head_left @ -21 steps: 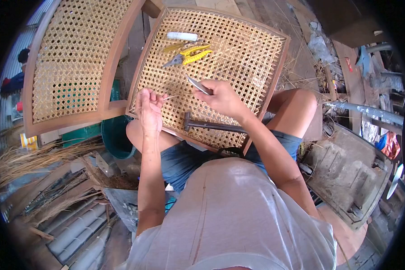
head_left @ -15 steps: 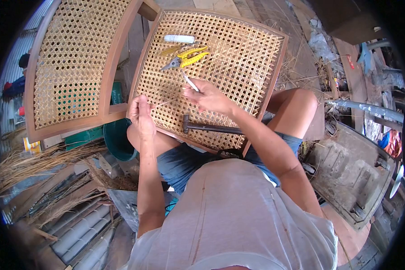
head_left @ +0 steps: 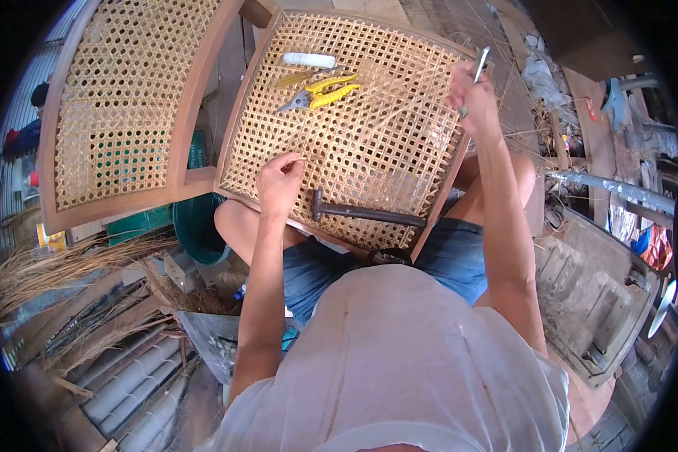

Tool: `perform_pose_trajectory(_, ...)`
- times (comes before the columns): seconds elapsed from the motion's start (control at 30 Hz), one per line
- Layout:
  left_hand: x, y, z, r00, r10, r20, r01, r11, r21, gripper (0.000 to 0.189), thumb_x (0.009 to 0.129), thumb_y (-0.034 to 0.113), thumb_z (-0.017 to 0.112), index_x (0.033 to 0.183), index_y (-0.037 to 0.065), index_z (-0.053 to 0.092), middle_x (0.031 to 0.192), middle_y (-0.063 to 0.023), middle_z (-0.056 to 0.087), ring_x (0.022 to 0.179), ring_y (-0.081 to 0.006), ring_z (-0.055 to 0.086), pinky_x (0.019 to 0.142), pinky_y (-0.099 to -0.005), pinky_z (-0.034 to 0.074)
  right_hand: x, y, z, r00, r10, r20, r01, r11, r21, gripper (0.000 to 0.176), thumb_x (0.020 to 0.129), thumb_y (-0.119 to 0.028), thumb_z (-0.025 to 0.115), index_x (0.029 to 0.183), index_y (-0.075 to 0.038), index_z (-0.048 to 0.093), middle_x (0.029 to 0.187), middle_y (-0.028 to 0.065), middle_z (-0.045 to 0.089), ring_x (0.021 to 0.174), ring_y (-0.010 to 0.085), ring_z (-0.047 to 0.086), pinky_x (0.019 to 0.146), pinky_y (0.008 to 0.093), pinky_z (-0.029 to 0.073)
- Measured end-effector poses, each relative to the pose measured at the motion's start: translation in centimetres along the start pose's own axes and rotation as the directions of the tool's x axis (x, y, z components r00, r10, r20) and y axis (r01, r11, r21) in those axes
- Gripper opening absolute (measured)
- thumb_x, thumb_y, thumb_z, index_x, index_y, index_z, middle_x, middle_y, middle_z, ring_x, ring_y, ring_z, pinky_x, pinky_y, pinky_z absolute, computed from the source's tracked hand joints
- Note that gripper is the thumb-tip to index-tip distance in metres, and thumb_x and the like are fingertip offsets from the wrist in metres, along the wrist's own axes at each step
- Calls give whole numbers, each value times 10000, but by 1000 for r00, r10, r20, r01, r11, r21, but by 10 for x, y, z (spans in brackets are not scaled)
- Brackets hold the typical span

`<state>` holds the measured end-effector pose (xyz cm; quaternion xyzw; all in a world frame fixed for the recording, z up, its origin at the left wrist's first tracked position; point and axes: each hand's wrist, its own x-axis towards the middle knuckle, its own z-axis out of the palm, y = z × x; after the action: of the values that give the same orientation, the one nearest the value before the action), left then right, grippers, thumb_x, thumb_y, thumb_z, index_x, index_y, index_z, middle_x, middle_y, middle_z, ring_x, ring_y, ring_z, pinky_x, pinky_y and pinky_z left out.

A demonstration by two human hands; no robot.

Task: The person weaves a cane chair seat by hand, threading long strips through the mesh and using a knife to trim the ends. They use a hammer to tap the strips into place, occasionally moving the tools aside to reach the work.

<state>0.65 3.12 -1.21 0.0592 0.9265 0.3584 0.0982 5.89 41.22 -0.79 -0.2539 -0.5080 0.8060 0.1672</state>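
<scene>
My right hand (head_left: 474, 98) is raised over the far right corner of the woven cane seat (head_left: 384, 120), closed around a slim, pale, knife-like tool (head_left: 482, 64) that points up and away. Low above the seat's left half, my left hand (head_left: 280, 184) is closed in a pinch, with the tip of a thin cane strip (head_left: 300, 158) showing at its fingertips. Yellow-handled pruning shears (head_left: 324, 96) lie on the weave beyond it. A hammer (head_left: 369, 215) rests along the near edge of the seat, its head to the left.
A white roll-shaped piece (head_left: 309, 59) lies near the shears. To the left rises the chair's cane back (head_left: 120, 105) in its wooden frame. A dark green bucket (head_left: 200, 233) stands below it, near loose cane strips (head_left: 60, 267). A grey slab-like object (head_left: 595, 294) is at right.
My right hand has swung up and right with the tool, away from the left hand. My left hand has moved right and slightly up over the seat.
</scene>
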Motion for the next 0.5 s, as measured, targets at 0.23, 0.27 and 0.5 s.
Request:
perform_pose_trajectory(0.23,2,-15,12,993,87,-76,-94,991,-93,186,906,70,733,1074,18,792,949,-103,782,778,-119,705,727,-256,556,-104,-76,10,859,73,507,-177,971,159,170,1024,-203,649,932,-71,594,596,-46,452,461,73,426,428,242,420)
perform_pose_trajectory(0.27,1,-16,13,994,81,-76,-88,992,-92,186,906,70,733,1074,18,792,949,-103,782,778,-119,705,727,-256,556,-118,-86,4,840,-110,532,81,994,79,179,1025,-201,641,921,-67,586,602,-37,462,451,72,416,409,243,402)
perform_pose_trajectory(0.5,-12,-8,21,913,366,-181,-333,924,186,148,858,-2,677,983,50,736,878,-133,707,770,-295,686,730,-396,573,-12,-81,-50,964,-145,223,203,943,-265,143,993,-201,682,958,-67,647,676,-57,492,564,50,428,526,269,425)
